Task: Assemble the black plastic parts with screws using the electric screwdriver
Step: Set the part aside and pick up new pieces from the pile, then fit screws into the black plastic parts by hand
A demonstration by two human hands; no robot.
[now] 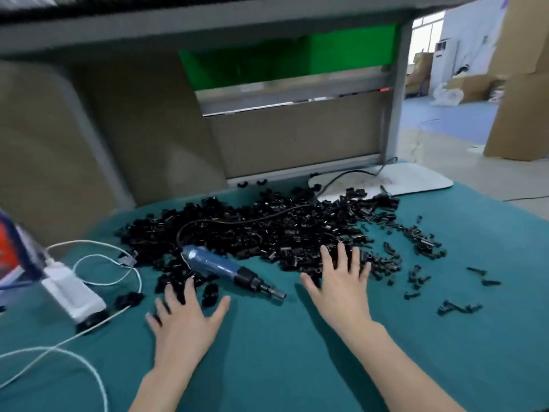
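Centre frame, green table (pixel 297 352): heap of black parts (pixel 267 230), blue screwdriver (pixel 219 267) lying loose. Left hand (pixel 185 319) and right hand (pixel 341 288) flat, fingers apart, holding nothing.

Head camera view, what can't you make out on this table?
Head view only:
- Screws: too small and blurred to separate from the black parts pile.
- Orange and blue object: cut off by left edge, blurred.
- Electric screwdriver: tip blurred, bit unclear.

No readable txt, nos. or brand marks anywhere in view. The orange-and-blue box (pixel 9 254) at the left edge has a printed face, but it's too blurred to make out any letters.
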